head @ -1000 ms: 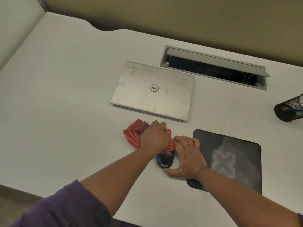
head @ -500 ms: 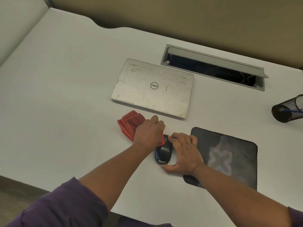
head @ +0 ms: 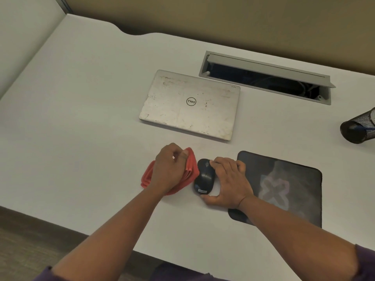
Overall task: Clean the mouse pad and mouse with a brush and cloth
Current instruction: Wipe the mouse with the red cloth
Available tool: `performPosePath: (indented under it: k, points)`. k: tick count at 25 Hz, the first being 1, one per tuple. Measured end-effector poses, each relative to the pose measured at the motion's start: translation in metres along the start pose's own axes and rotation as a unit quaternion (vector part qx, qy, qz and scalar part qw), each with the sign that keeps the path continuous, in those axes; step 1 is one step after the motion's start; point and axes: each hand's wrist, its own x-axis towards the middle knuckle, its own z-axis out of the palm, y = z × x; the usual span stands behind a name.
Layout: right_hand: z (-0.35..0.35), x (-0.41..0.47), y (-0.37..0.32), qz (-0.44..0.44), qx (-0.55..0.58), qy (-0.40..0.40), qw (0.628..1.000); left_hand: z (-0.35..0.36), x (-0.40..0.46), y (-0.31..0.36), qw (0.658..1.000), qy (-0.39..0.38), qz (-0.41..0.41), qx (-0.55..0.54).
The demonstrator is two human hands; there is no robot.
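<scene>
My left hand (head: pixel 169 169) bunches the red cloth (head: pixel 191 169) just left of the mouse (head: pixel 204 176); my right hand (head: pixel 228 182) pinches the mouse, apparently lightly. A hard wipe could skid it off the desk (head: pixel 81 118).

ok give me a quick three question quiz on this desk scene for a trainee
1. True or false: the mouse sits on the mouse pad.
2. Which hand grips the red cloth? A) left hand B) right hand
3. Fill in: the laptop lid is ____ (open/closed).

Key:
1. False; it rests on the desk, just left of the pad.
2. A; the right hand steadies the mouse.
3. closed
</scene>
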Motion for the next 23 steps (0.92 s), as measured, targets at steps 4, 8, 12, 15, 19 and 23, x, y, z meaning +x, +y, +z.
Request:
performPosePath:
  k: [4,8,12,15,19,23]
  points:
    - [-0.001,-0.001,-0.002,-0.006,0.012,0.011,1.0,0.018,-0.019,0.002,0.995,-0.093,0.02,0.016]
    - [-0.002,-0.001,0.0,-0.016,0.012,0.001,1.0,0.025,-0.055,-0.01,0.954,-0.077,0.206,0.202]
    - [-0.002,-0.001,0.001,-0.017,0.006,0.002,1.0,0.018,-0.055,-0.014,0.899,-0.118,0.315,0.281]
    - [-0.001,-0.002,-0.001,-0.01,0.008,0.009,1.0,0.015,-0.046,0.0,0.907,-0.17,0.285,0.259]
    - [0.001,-0.003,0.0,-0.006,0.013,0.011,1.0,0.012,-0.035,0.016,0.9,-0.201,0.254,0.292]
    - [0.003,-0.001,0.002,-0.013,0.032,0.034,0.999,0.02,-0.032,0.026,0.892,-0.236,0.211,0.322]
